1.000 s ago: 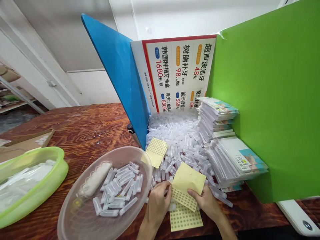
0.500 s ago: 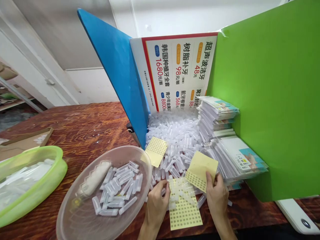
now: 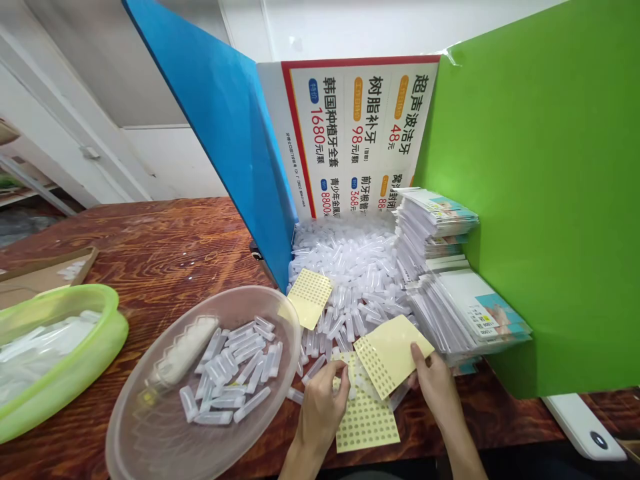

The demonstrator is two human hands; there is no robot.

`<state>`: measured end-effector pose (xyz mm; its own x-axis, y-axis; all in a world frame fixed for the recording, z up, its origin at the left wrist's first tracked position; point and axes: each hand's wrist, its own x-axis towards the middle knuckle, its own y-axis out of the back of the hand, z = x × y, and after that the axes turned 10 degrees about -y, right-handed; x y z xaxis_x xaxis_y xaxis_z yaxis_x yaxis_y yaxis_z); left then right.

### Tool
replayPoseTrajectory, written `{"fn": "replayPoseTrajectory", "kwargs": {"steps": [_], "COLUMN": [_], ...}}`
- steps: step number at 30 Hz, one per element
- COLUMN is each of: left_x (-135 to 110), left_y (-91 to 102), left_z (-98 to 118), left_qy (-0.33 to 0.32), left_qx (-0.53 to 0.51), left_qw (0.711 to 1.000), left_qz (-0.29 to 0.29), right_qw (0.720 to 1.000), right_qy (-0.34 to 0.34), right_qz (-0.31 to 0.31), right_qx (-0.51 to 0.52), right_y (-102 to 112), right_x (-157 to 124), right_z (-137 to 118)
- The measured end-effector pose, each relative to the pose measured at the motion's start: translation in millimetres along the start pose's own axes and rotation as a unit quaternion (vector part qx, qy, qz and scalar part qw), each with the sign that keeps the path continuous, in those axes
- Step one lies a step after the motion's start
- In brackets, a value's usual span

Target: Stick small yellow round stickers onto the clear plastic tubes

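My right hand (image 3: 434, 388) pinches a yellow backing sheet (image 3: 393, 351) by its near corner and holds it tilted over a heap of small clear plastic tubes (image 3: 350, 270). My left hand (image 3: 323, 408) is curled, its fingertips pressed together at the far edge of a yellow sheet of round dot stickers (image 3: 365, 421) that lies flat on the wooden table (image 3: 165, 247). What the left fingers grip is too small to make out. A third yellow sheet (image 3: 307, 297) rests on the tubes beside a clear round bowl (image 3: 150, 427) holding several tubes.
A blue board (image 3: 220, 120), a printed price sign (image 3: 355, 133) and a green board (image 3: 540, 187) wall in the tube heap. Stacks of leaflets (image 3: 450, 280) lean against the green board. A green basin (image 3: 70, 373) and a cardboard tray (image 3: 45, 270) sit at the left.
My right hand lifted the backing sheet off the dot sheet and carried it right and away, then tilted it flatter. My left hand stayed at the dot sheet's far edge.
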<state>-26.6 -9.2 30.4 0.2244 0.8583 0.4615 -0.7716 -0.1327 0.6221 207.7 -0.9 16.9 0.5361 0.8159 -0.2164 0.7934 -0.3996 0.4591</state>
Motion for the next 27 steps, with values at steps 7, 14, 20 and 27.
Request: {"fn": "replayPoseTrajectory", "kwargs": {"steps": [7, 14, 20, 27], "left_x": [3.0, 2.9, 2.2, 6.8], "left_y": [-0.9, 1.3, -0.1, 3.0], "left_z": [3.5, 3.6, -0.6, 3.7], "left_qy": [-0.02, -0.035, -0.032, -0.046], "left_qx": [0.014, 0.027, 0.033, 0.027], "left_qw": [1.0, 0.999, 0.999, 0.998], "left_qz": [0.011, 0.02, 0.022, 0.039], "right_qw": [0.963, 0.991, 0.999, 0.973], "right_qy": [0.07, -0.041, 0.0, 0.124], "right_qz": [0.12, -0.083, -0.03, 0.056], "right_qx": [-0.231, -0.092, -0.032, -0.186], "right_y": [-11.3, -1.7, 28.3, 38.6], "right_x": [-20.7, -11.3, -12.6, -28.6], "right_z": [-20.5, -17.6, -24.4, -34.8]}}
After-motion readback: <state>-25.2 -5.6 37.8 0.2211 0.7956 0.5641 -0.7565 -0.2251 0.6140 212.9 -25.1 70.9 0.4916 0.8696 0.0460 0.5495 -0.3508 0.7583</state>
